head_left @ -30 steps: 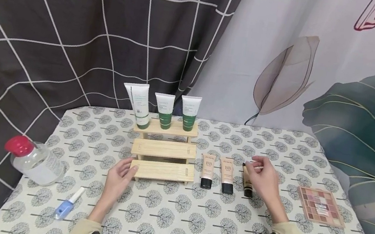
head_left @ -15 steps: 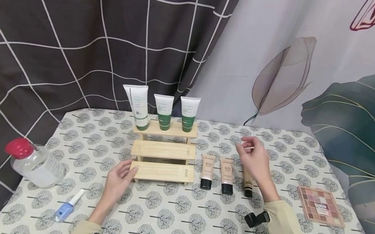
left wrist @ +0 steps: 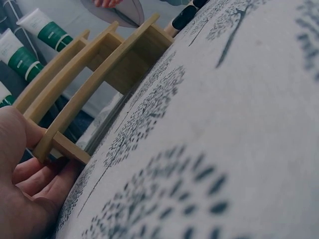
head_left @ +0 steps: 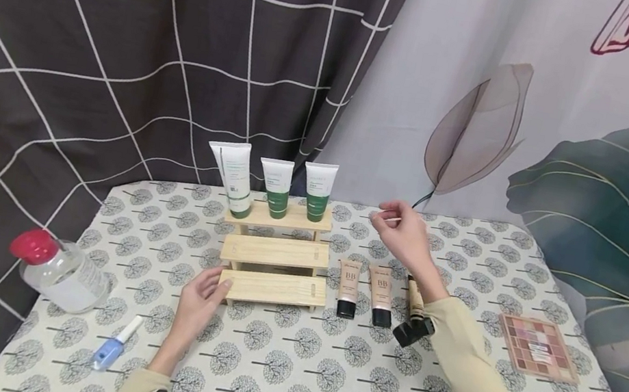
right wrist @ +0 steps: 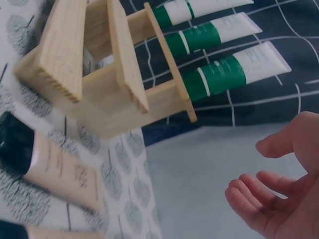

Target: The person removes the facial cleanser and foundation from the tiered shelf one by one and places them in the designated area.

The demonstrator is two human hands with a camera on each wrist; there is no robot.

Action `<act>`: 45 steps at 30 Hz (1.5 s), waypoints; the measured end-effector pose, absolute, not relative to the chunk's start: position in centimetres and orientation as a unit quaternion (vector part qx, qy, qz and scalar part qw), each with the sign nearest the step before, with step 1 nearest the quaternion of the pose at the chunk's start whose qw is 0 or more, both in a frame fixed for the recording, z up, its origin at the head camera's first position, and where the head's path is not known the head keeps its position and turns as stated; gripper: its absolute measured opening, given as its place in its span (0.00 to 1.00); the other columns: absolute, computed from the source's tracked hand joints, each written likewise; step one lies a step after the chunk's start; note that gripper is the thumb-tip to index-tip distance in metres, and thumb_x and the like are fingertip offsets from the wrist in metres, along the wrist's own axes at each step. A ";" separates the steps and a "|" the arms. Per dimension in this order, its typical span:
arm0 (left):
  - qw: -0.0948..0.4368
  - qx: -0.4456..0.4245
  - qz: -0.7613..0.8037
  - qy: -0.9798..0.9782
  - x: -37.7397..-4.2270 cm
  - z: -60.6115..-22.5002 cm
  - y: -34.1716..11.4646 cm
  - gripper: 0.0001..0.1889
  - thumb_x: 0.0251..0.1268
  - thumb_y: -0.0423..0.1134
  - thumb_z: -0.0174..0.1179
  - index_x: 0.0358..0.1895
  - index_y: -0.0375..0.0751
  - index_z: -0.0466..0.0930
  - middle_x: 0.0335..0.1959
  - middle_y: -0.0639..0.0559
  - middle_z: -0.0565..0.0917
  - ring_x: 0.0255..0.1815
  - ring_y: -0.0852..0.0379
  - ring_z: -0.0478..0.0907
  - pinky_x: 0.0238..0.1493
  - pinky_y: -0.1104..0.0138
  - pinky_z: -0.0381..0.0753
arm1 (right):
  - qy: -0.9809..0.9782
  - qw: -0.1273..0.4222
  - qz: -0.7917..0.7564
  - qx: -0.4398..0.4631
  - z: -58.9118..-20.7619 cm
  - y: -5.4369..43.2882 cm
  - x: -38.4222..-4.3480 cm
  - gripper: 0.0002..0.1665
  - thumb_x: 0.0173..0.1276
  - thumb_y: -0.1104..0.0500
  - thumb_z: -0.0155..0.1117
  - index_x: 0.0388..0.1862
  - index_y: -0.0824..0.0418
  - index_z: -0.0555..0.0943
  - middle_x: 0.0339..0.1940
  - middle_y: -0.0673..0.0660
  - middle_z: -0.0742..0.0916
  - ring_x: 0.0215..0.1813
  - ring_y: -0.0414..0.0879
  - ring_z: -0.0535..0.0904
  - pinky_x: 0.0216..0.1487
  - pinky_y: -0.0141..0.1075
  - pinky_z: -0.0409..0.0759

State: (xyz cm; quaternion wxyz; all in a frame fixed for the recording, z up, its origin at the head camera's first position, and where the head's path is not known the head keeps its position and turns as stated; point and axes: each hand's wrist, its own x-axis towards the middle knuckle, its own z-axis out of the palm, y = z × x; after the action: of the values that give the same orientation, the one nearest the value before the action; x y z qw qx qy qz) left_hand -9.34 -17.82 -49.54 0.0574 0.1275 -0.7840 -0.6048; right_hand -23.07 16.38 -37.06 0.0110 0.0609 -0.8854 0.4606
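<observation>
A three-step wooden display stand (head_left: 280, 253) is on the table. My left hand (head_left: 198, 305) grips the left end of its lowest step, thumb on top and fingers curled beneath, as the left wrist view shows. Three green-and-white cosmetic tubes, a larger left one (head_left: 235, 179), a middle one (head_left: 275, 188) and a right one (head_left: 318, 191), stand cap down on the top step. My right hand (head_left: 408, 236) hovers to the right of the stand with loosely bent fingers and holds nothing. In the right wrist view, its thumb and fingers (right wrist: 249, 199) are apart.
Two BB cream tubes (head_left: 347, 288) (head_left: 380, 295) and a slimmer gold-and-black tube (head_left: 414, 299) lie right of the stand. An eyeshadow palette (head_left: 539, 347) lies further right. A red-capped clear bottle (head_left: 66, 276) and blue nail polish (head_left: 108, 352) are at left.
My right hand has moved left and away from me, from above the slim gold-and-black tube towards the stand's right side. My left hand stays on the stand.
</observation>
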 end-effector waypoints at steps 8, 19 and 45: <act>0.063 0.115 -0.601 -0.789 -9.3 -49.6 -17.8 0.26 0.74 0.40 0.61 0.70 0.33 0.70 0.65 0.32 0.79 0.65 0.39 0.79 0.68 0.64 0.79 | -0.878 -0.020 0.469 0.094 -36.4 13.8 -24.3 0.29 0.70 0.58 0.66 0.66 0.69 0.73 0.57 0.68 0.84 0.58 0.62 0.83 0.59 0.49 0.87; 0.059 0.118 -0.610 -0.782 -9.3 -49.5 -17.8 0.26 0.74 0.41 0.61 0.69 0.33 0.71 0.64 0.32 0.79 0.65 0.40 0.79 0.67 0.68 0.80 | -0.845 -0.022 0.511 0.155 -36.1 10.5 -24.7 0.33 0.66 0.60 0.71 0.66 0.73 0.72 0.62 0.71 0.82 0.63 0.64 0.81 0.67 0.50 0.83; 0.063 0.124 -0.608 -0.782 -9.5 -49.6 -17.8 0.25 0.73 0.41 0.62 0.68 0.34 0.71 0.64 0.32 0.79 0.65 0.40 0.80 0.67 0.66 0.80 | -0.828 0.013 0.543 0.141 -37.7 7.1 -24.6 0.22 0.66 0.65 0.71 0.57 0.70 0.77 0.54 0.70 0.86 0.54 0.61 0.86 0.58 0.44 0.89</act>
State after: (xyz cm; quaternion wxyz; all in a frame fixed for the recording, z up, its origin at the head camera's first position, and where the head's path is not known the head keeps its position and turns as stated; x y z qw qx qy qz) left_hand -9.47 -17.76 -49.62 0.0628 0.1242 -0.7820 -0.6075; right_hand -24.63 7.12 -37.70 0.0134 0.1409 -0.8275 0.5433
